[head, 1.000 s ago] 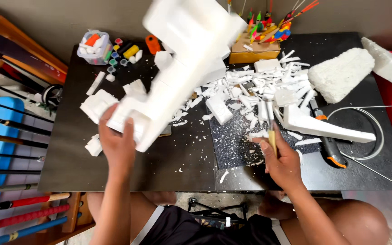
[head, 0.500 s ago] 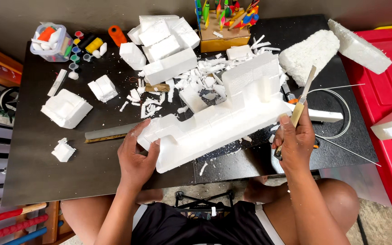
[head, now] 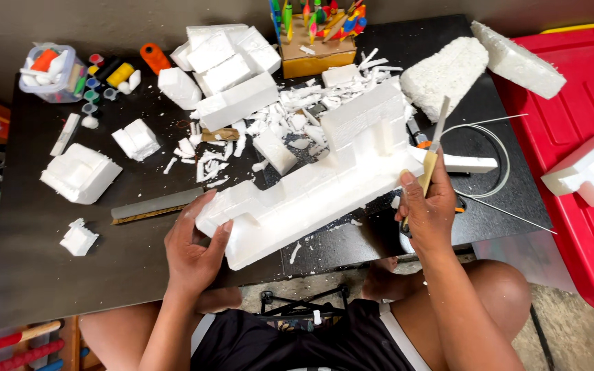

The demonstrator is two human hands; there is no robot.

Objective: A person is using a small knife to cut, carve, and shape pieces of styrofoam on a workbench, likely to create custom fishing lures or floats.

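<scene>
The left hand (head: 194, 251) grips the long white stepped foam block (head: 311, 189) on the black counter (head: 70, 275), fingers clamped around its end; the right hand (head: 429, 209), closed on a wooden-handled knife (head: 434, 144), looks poised to carve, which needs the blade set against the block's edge.

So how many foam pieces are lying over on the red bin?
2: a long slab propped across the red bin's top-left corner, partly over the table, and a chunky block at the right edge, partly out of frame.

Two hands (head: 194, 251) (head: 429, 206), one knife (head: 434, 144), one red bin (head: 579, 165), one black table (head: 49, 275)
</scene>
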